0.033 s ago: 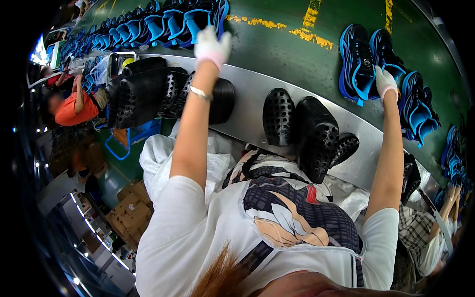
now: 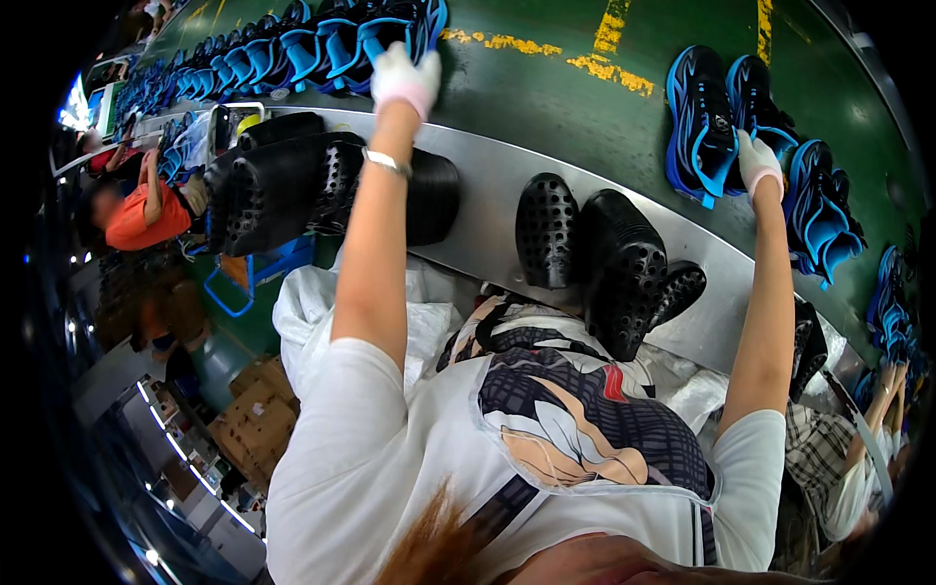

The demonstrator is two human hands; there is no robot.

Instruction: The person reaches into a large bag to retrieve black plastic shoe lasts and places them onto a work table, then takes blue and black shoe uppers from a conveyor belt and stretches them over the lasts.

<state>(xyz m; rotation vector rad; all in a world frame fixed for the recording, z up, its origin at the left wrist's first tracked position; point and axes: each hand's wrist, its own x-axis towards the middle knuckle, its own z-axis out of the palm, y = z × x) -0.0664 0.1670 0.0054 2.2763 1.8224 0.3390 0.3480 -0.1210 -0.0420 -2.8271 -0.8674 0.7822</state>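
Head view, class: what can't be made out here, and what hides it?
In the head view:
Left hand: whether it touches the blue-and-black shoe at the row's end; the hand covers the spot.
That shoe's far end: cut off by the upper edge.
Right hand: whether it grips or merely touches the dark shoe there; its back hides the contact.
Far shoes, upper left: too small to count.

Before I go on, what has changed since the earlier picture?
The left hand has moved slightly left and forward, toward the row of shoes; any contact is unclear. The right hand stays at a pair of shoes, and the black moulds have not moved.
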